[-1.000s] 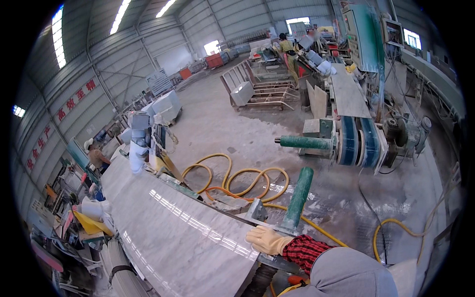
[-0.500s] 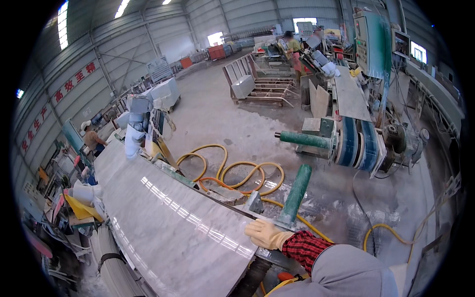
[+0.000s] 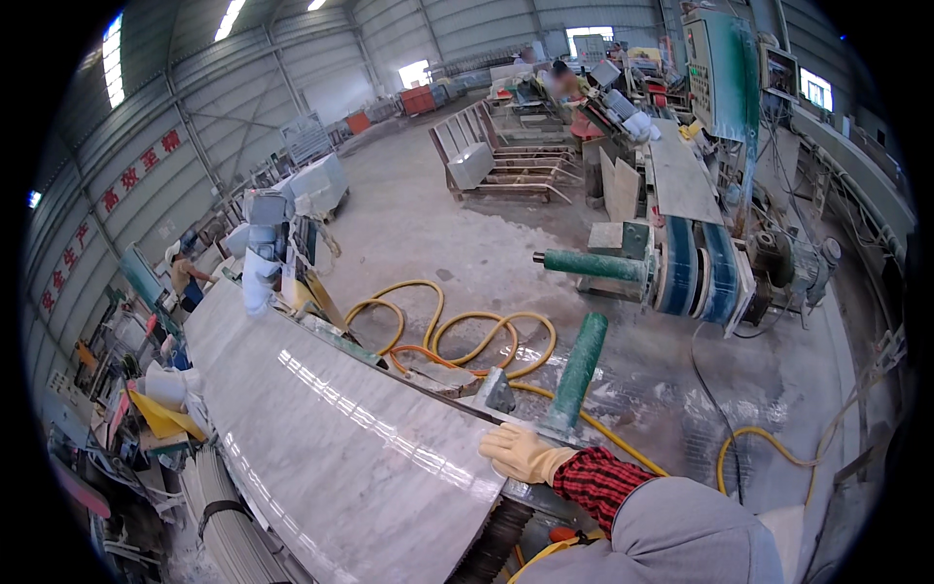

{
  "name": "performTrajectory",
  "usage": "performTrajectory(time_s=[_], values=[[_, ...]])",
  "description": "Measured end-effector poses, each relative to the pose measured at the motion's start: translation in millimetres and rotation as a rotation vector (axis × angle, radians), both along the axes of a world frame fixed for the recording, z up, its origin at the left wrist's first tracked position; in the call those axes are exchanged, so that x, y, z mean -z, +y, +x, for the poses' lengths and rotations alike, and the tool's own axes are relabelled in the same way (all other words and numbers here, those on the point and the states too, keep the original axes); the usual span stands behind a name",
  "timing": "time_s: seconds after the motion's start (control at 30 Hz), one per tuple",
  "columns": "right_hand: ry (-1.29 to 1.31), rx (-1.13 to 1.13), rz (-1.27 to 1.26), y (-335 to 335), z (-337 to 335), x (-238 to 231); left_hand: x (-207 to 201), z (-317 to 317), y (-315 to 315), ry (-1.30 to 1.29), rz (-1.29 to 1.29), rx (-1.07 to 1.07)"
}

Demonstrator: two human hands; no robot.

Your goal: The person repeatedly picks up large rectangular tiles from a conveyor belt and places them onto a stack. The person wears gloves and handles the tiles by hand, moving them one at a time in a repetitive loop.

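My right hand [image 3: 523, 453], in a cream rubber glove, rests on the near right corner of a long, polished grey-white stone slab [image 3: 336, 419]. Its fingers lie flat across the slab's edge, pointing left, and hold nothing that shows. A red-and-black checked sleeve [image 3: 605, 482] covers the wrist. Just beyond the hand, a green roller [image 3: 581, 365] sticks up beside the slab. Under the slab's near end a dark ribbed part [image 3: 493, 540] shows. My left hand is out of the picture.
A yellow hose [image 3: 467, 316] lies coiled on the wet floor beyond the slab. Belt machinery with blue bands [image 3: 718, 273] stands right, near a metal rack [image 3: 486, 156]. Bundled grey strips [image 3: 229, 511] lie at left. A person [image 3: 185, 273] works at the slab's far end; others stand farther back.
The view has shifted slightly. My right hand stays on the slab's corner. The person at the far left leans with an arm toward the slab, and a person at the back has bent lower.
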State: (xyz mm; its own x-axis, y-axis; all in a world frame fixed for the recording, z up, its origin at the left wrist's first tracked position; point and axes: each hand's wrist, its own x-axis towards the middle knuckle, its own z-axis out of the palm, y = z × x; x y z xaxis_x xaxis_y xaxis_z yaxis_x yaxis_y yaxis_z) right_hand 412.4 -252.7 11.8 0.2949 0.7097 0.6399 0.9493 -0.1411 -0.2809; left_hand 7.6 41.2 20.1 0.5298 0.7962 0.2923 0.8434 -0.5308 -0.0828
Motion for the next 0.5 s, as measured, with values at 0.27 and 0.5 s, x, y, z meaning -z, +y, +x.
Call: performTrajectory(time_s=[0.27,0.5], values=[[0.008,0.012,0.027,-4,-3,0,-2,1,-10,0.011,0.042,-0.028],[0.039,0.005,-0.022,-4,-4,-2,-9,0,-13,-0.058,-0.065,-0.062]])
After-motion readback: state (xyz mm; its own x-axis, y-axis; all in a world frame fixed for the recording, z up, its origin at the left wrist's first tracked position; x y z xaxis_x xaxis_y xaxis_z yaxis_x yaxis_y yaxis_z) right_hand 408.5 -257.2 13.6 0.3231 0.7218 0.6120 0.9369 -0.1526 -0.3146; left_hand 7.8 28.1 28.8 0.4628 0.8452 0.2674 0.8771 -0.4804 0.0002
